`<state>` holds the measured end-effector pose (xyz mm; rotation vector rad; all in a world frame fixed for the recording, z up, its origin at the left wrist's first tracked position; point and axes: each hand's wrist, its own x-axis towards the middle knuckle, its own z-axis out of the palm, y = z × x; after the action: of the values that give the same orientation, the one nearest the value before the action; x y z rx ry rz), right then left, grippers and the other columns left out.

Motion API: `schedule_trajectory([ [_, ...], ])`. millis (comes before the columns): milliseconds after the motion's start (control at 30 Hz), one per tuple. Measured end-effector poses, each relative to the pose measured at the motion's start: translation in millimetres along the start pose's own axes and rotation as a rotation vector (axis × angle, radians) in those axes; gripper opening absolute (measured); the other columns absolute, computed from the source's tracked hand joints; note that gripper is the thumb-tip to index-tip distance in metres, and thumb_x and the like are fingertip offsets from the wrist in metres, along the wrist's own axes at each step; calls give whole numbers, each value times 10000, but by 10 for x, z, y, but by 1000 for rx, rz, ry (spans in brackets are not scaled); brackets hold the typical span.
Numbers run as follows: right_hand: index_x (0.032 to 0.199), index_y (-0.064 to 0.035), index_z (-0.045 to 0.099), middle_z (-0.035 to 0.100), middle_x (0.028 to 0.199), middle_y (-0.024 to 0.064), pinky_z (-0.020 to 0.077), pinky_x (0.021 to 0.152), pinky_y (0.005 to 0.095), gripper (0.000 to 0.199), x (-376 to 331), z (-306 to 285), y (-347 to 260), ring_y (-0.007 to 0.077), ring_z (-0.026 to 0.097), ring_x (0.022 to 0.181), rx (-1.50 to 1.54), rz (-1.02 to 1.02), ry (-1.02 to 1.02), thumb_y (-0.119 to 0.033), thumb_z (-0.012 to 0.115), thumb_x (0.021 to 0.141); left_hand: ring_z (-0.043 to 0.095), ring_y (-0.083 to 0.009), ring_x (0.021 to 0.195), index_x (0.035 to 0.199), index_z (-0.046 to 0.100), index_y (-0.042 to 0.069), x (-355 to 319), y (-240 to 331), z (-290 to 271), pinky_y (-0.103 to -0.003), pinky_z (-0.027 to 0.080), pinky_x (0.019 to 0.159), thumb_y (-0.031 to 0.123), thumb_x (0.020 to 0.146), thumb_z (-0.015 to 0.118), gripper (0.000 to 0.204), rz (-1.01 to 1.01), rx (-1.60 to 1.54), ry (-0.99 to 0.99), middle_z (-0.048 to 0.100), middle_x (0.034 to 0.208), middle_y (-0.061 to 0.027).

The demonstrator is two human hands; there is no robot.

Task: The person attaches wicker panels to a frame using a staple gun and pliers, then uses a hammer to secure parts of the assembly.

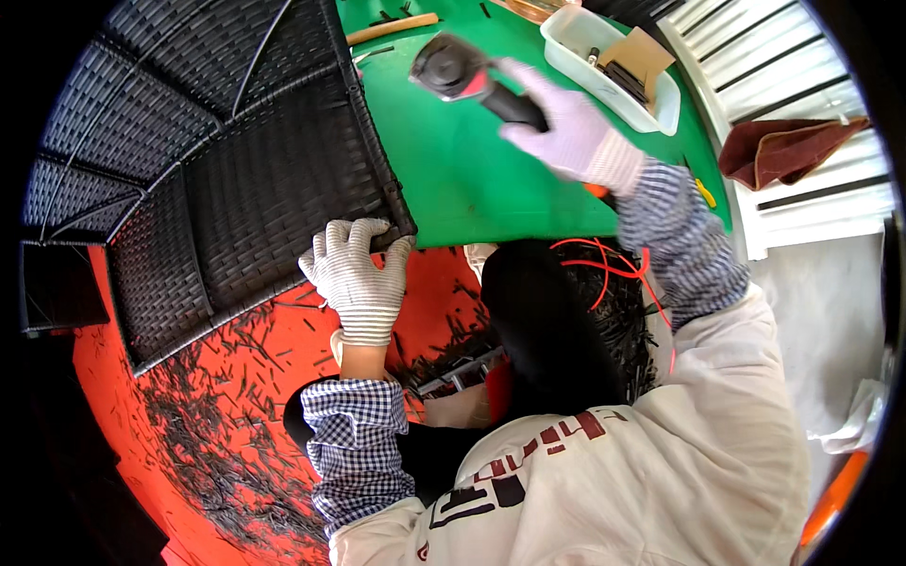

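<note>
My left hand (359,275), in a striped knit glove, is closed on the near right corner of a black woven wicker furniture piece (283,170). Its thumb and fingers pinch the edge where a short dark strip end shows. Raised over the green tabletop (453,189), my right hand (566,123), in a pale glove, grips the black handle of what looks like an air staple gun (451,68). The tool has a rounded dark head with red trim and is slightly blurred. It is held apart from the wicker. An orange fitting shows below my right wrist.
A red hose (604,269) loops below the table edge. At the back right stands a white plastic bin (613,71) with cardboard and dark parts. A wooden handle (392,28), yellow-handled tool (705,193) and brown cloth (788,151) lie around. Black strip scraps (226,453) litter the red floor covering.
</note>
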<state>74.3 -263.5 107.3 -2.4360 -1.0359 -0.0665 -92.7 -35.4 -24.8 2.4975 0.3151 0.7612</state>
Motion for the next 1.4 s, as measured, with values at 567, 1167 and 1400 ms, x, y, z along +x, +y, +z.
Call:
schedule_trajectory([
  [567,1226,-10,668,730,1063,187,564,895,390,514,-13,-408,-610,315,715,970,39,39,-629,-333,795,847,594,-223,906,871,724,171,30,35,53,-414,372,874,292,650,895,305,0,-41,26,619,894,17],
  [1167,1125,-9,708,751,917,144,586,817,362,473,199,-348,-540,265,730,822,9,-87,-702,-364,823,836,595,-262,947,916,744,163,38,12,11,-451,380,890,300,710,855,271,-47,-71,-62,631,923,-24],
  [1400,1196,15,675,719,1028,200,566,899,410,582,222,-379,-586,331,704,964,-100,-74,-732,-437,793,849,592,-236,910,901,714,187,40,18,18,-428,378,873,288,674,890,305,-24,-50,-30,620,871,19],
])
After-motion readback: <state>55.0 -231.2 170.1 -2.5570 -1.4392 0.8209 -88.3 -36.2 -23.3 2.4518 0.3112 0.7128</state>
